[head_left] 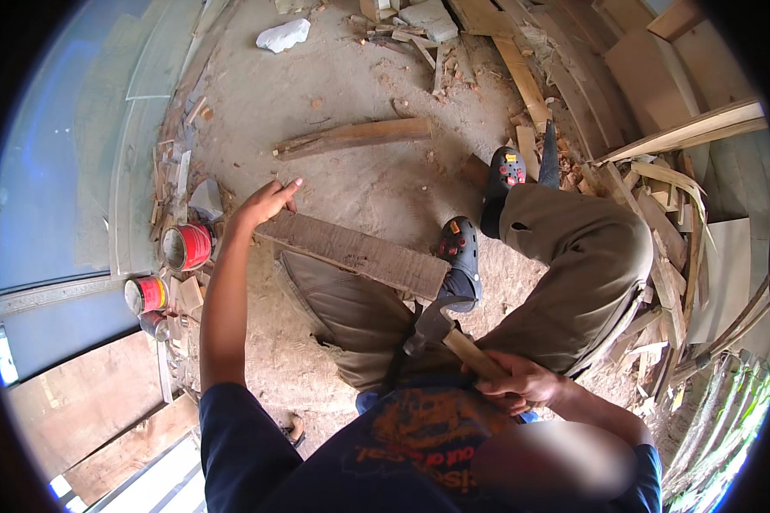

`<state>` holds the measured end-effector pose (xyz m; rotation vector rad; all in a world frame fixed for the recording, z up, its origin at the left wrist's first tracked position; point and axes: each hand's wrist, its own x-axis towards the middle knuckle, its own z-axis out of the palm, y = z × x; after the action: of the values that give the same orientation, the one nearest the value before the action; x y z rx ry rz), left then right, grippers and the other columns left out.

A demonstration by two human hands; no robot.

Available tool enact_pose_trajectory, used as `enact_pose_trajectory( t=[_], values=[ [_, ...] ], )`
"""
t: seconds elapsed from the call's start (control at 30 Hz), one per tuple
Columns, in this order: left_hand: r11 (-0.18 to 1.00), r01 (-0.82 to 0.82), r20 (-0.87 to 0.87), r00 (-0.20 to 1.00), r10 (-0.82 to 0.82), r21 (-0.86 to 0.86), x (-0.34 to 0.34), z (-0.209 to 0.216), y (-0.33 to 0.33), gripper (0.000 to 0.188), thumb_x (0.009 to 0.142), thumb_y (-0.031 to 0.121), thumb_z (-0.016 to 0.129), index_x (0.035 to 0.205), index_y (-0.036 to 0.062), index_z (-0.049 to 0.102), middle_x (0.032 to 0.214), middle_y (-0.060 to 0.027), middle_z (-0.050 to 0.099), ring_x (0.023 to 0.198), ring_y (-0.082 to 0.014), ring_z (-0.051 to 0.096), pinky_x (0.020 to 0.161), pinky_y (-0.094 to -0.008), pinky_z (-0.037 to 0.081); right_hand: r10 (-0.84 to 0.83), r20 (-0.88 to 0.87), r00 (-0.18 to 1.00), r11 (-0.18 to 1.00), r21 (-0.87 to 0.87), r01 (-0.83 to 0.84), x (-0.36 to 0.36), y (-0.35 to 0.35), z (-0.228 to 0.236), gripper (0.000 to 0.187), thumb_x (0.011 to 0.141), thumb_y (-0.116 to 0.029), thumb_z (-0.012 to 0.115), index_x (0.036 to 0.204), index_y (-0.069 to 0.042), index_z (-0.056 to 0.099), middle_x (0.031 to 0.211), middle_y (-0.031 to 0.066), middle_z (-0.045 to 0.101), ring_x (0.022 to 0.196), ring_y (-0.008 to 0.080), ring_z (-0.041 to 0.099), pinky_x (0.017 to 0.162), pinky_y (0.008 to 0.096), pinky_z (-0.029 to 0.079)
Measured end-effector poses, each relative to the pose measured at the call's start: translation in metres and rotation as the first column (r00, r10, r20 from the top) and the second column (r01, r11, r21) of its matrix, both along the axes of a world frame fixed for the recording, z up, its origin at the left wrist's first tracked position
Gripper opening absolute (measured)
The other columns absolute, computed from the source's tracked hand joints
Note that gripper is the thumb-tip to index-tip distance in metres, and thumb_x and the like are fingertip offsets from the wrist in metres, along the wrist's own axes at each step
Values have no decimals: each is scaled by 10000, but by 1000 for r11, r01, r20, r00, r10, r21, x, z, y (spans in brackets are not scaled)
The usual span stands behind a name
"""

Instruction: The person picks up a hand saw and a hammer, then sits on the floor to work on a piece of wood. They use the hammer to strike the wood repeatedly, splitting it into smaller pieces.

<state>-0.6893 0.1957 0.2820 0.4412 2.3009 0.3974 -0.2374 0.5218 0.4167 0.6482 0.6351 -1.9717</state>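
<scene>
A claw hammer [475,351] is in my right hand [520,383], whose fingers wrap round its wooden handle. Its metal head is up in front of my lap, close to the right end of a thick wooden board [359,252]. That board lies slanted across my bent left leg. At the board's far left end, my left hand [269,203] grips the edge, thumb up and fingers curled; its underside is hidden.
Another wooden piece [355,138] lies on the dirt floor ahead. Red paint cans [198,246] stand at the left beside wood scraps. Planks and offcuts [659,231] pile up at the right. A white lump [283,36] sits far ahead.
</scene>
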Motion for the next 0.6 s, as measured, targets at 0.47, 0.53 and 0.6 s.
enact_pose_trajectory(
  t=[0.47,0.53,0.6],
  values=[
    [952,-169,-27,983,181,257,-60,-29,2,683,961,620,474,816,15,756,840,-136,719,846,-258,645,872,-373,467,-185,-171,968,983,-47,180,-54,13,47,510,962,-144,623,1402,-13,400,725,-14,439,469,36,394,374,196,333],
    [912,-266,102,964,246,313,-54,-51,14,622,956,579,527,828,16,759,867,-136,724,852,-258,646,880,-367,465,-217,-157,963,976,-37,214,-50,16,40,496,958,-136,622,1384,-3,409,719,-14,430,465,37,395,363,195,323],
    [882,-409,138,912,386,233,-45,-64,26,510,935,497,597,869,19,763,925,-129,734,879,-256,658,858,-372,476,-238,-116,964,971,1,240,-47,19,29,505,946,-93,599,1383,19,370,679,-14,407,438,42,379,341,192,310]
  ],
)
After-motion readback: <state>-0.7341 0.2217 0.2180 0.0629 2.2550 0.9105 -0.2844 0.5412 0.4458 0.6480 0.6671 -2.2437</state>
